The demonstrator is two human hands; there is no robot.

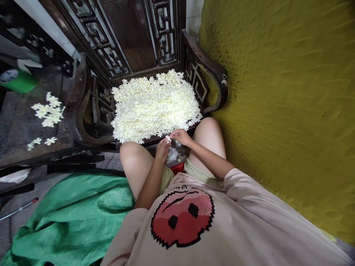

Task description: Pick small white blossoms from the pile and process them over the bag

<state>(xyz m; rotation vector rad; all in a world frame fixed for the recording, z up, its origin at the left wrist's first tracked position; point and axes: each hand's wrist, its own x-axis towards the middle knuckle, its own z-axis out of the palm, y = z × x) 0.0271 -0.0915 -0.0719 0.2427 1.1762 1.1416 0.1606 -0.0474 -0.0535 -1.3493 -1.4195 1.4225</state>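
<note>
Nearest lay the pale shirt (235, 225) with its red printed design, and to its left a crumpled green sheet (83, 207) spread over the floor. Ahead of the shirt, between the bare knees, the two hands met. The left hand (163, 149) pinched a small white flower (168, 139) between its fingertips; the right hand (181, 137) reached it from the right, fingertips at its edge, though I could not tell whether they gripped it too. The flower was too small to show which way it pointed or how its long axis ran. The knees hemmed the hands in on both sides. Just beyond lay a broad flower heap (156, 105), its long axis running left to right across the seat of a dark carved chair (133, 37), rising slightly rightward. Curved armrests closed off both ends. Left of the chair, a dark wooden counter (16, 125) bore loose flowers (49, 111) and, farther back, a green container (20, 81). A yellow textured surface (285, 92) filled the right side. The chair's latticed back stood farthest.
</note>
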